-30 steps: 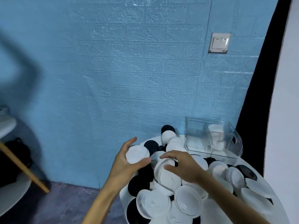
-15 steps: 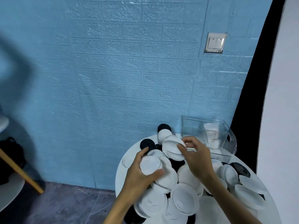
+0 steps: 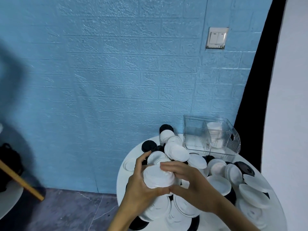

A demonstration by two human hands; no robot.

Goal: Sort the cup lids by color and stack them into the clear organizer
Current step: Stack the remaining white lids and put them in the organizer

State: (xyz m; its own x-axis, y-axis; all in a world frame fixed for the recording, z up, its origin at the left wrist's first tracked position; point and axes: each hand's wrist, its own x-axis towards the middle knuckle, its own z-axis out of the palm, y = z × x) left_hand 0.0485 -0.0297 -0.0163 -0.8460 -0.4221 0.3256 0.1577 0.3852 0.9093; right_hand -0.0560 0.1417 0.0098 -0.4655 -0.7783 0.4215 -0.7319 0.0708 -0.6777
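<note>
A small stack of white lids (image 3: 158, 177) sits between both hands above the pile. My left hand (image 3: 140, 185) cups it from the left and below, thumb curled under. My right hand (image 3: 186, 180) grips its right side, fingers curled over the top edge. Many white lids (image 3: 176, 151) and black lids (image 3: 148, 145) lie heaped on the round white table (image 3: 126, 165). The clear organizer (image 3: 211, 135) stands at the table's far edge by the wall, with a short stack of white lids (image 3: 215, 130) in its right compartment.
A blue brick-pattern wall (image 3: 116, 80) rises right behind the table. A black curtain (image 3: 253, 80) hangs at the right. A wooden chair leg (image 3: 20, 180) and a dark bag (image 3: 8, 164) are at the left on the grey floor.
My right hand came back from near the organizer with a white lid and joined it to the lid in my left hand. Both hands now hold the stack together.
</note>
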